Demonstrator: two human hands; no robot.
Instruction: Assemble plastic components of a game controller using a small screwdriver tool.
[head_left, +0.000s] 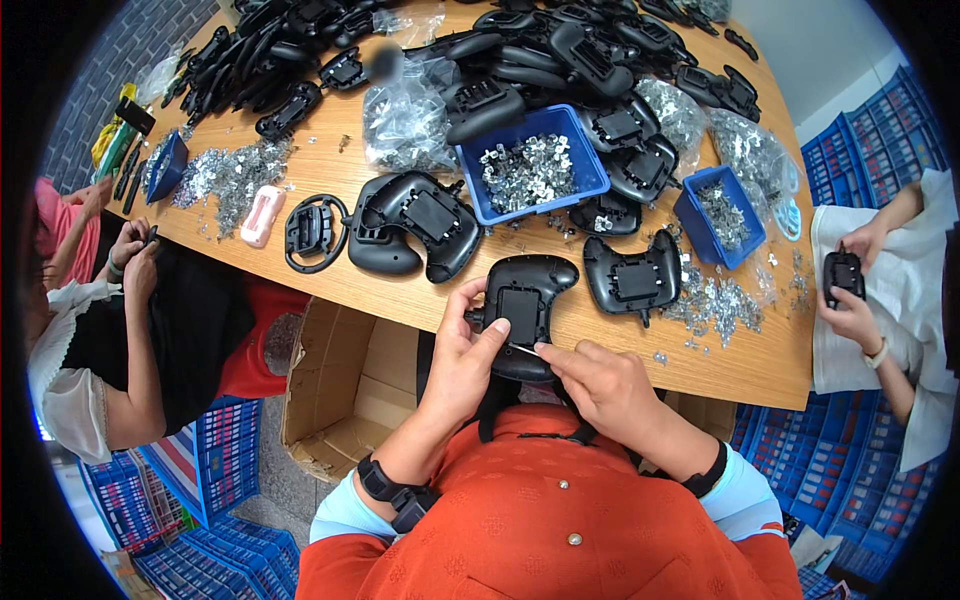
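Note:
A black game-controller-shaped plastic shell [540, 273] lies at the table's front edge, its recessed rectangular middle facing up. My left hand [462, 350] is closed around its left side, the thumb resting near the recess. In my right hand [608, 392] is a thin, light-coloured tool [523, 349], pinched between the fingers; its tip touches the shell near the lower edge of the recess. The tool's exact kind is too small to tell. Just right of my work sits another black shell [632, 278], and larger black shells [425, 215] lie to the left.
A blue bin [548, 209] of small metal clips stands beyond my hands, a smaller blue bin [728, 252] to its right. Loose clips [722, 308] are scattered around. Black shells [590, 60] pile up at the back. Co-workers sit left and right. An open cardboard box [365, 375] stands below the table.

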